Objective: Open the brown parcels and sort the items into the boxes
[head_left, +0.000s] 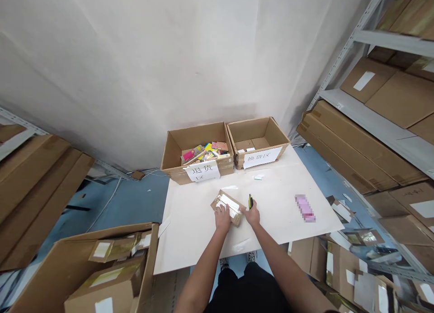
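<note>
A small cardboard parcel (pixel 219 198) with a white label and shiny tape lies tilted on the white table (pixel 190 222). My left hand (pixel 223 218) grips its near left side, fingers over the label. In my right hand (pixel 252 215), at the parcel's right edge, is a yellow-and-black utility knife (pixel 251 201), pointing away from me. The right fingertips touch or nearly touch the parcel; I cannot tell which. Whether the blade is out is too small to tell.
Behind stand a carton of mixed small packages (pixel 176 173) and a carton holding small white items (pixel 278 141), both with handwritten signs. A pixelated pink item (pixel 305 208) lies right. A large parcel-filled carton (pixel 154 240) stands left; shelving (pixel 352 100) and loose boxes (pixel 339 263) are right.
</note>
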A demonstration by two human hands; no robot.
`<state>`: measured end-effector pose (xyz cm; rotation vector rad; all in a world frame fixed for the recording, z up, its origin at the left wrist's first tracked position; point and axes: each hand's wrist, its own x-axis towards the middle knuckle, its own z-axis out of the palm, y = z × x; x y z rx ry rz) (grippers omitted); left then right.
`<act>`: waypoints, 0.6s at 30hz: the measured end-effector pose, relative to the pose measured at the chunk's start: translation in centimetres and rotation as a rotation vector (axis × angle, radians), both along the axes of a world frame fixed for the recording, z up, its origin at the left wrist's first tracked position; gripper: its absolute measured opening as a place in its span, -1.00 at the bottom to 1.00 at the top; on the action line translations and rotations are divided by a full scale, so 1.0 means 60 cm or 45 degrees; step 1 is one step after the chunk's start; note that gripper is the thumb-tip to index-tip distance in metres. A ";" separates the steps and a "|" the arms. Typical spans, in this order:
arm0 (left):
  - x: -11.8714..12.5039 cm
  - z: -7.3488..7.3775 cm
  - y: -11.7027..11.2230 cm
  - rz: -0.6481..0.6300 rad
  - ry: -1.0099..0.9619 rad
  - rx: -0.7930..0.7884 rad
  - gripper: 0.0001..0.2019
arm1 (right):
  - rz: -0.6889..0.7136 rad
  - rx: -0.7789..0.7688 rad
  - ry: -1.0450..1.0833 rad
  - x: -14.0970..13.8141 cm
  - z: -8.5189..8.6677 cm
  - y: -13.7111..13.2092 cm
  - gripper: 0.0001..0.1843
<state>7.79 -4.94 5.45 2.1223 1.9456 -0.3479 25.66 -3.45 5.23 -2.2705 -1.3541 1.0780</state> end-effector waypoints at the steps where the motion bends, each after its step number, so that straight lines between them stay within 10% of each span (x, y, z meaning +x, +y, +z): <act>1: 0.008 0.002 -0.013 0.008 0.003 0.005 -0.21 | -0.013 0.005 -0.025 0.007 0.009 0.023 -0.01; 6: 0.051 0.007 -0.055 -0.064 -0.134 0.151 -0.34 | -0.032 0.089 0.058 0.074 0.053 0.092 -0.28; 18: 0.071 -0.025 -0.057 0.012 -0.190 0.196 -0.36 | 0.751 0.113 -0.150 0.129 0.081 0.024 -0.47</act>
